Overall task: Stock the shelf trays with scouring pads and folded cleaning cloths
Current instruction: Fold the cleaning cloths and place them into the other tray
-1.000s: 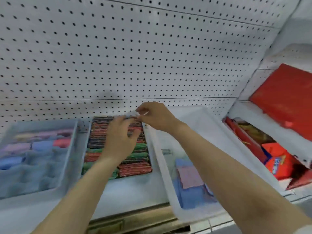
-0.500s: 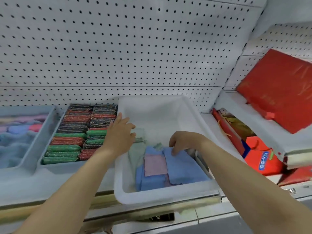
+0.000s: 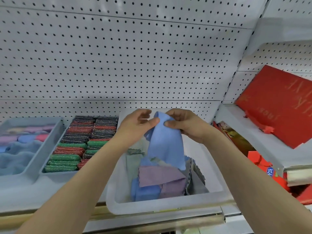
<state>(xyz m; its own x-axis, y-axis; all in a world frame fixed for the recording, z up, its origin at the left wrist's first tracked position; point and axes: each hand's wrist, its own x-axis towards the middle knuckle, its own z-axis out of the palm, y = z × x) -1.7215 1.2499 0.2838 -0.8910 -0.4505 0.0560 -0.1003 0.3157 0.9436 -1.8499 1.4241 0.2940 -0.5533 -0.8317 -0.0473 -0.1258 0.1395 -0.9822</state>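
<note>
Blue cloth — limp, light, apt to unfold — hangs above the white bin, its top edge pinched by your left hand and right hand; take it by the corners to fold squarely.

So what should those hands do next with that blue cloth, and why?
Probably fold it in half: both hands pinch the blue cloth by its top edge, and it hangs unfolded over the white bin.
</note>
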